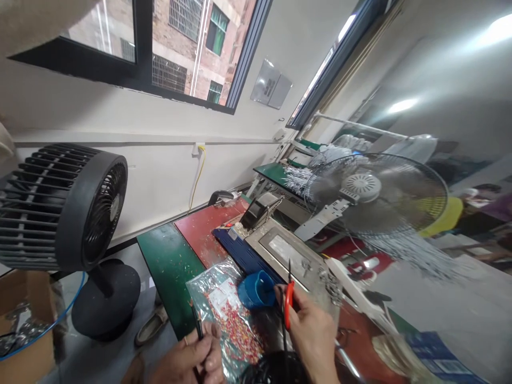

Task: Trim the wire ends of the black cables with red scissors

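Note:
My left hand (196, 354), at the bottom centre, is closed on a thin black cable (199, 325) whose upper end points up. To its right, my right hand (310, 325) holds red-handled scissors (288, 305) with the dark tip upward; a black strand also hangs by its fingers. Just left of my right fingers stands a blue cup (256, 290). Under and between my hands lies a clear plastic bag (200, 282) with many small red and yellow pieces (240, 328) on it. A black coiled bundle (274, 369) sits at the bottom edge.
A black fan (92, 213) stands on the left above a cardboard box (36, 352). A metal machine (280, 248) lies beyond the cup on the green and red table (168, 266). At the right are a large grey fan (362, 186) and white cable bundles (412, 253).

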### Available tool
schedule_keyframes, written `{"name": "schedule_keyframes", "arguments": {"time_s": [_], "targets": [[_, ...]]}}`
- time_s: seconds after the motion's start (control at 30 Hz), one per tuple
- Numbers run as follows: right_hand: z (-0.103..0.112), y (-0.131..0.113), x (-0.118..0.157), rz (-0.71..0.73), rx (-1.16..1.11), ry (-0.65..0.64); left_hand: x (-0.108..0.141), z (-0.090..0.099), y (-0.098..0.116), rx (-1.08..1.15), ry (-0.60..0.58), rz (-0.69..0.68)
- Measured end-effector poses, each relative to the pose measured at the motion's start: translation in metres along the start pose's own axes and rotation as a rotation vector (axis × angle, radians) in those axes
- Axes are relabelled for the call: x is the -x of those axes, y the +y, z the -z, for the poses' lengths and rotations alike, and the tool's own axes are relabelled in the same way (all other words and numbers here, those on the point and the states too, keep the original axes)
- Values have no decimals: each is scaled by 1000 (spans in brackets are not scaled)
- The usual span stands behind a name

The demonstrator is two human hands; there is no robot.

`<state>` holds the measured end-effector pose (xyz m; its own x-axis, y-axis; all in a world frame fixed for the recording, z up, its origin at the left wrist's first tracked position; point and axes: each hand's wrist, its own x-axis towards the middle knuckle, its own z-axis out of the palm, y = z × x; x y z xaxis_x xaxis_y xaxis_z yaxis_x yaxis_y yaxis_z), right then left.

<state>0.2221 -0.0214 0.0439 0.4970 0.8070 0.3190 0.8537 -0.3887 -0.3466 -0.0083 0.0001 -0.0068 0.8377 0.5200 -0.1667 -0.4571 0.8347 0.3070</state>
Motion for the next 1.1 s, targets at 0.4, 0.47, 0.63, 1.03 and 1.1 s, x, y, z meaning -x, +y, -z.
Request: {"name": "schedule_keyframes", "arguments": {"time_s": [0.4,0.47,0.63,1.03,1.1], "targets": [[-6,-5,5,0,115,25,6,10,-4,-140,-8,58],[-5,-7,5,13,116,20,4,12,-7,-151,-4,55],[-5,-7,7,17,102,25,3,10,-9,-92,-20,3],[71,-2,2,-114,-83,255,10,-28,-5,-84,-104,-36],[98,-3,-2,-169,-76,339,17,-39,3,-20,-181,-27]]}}
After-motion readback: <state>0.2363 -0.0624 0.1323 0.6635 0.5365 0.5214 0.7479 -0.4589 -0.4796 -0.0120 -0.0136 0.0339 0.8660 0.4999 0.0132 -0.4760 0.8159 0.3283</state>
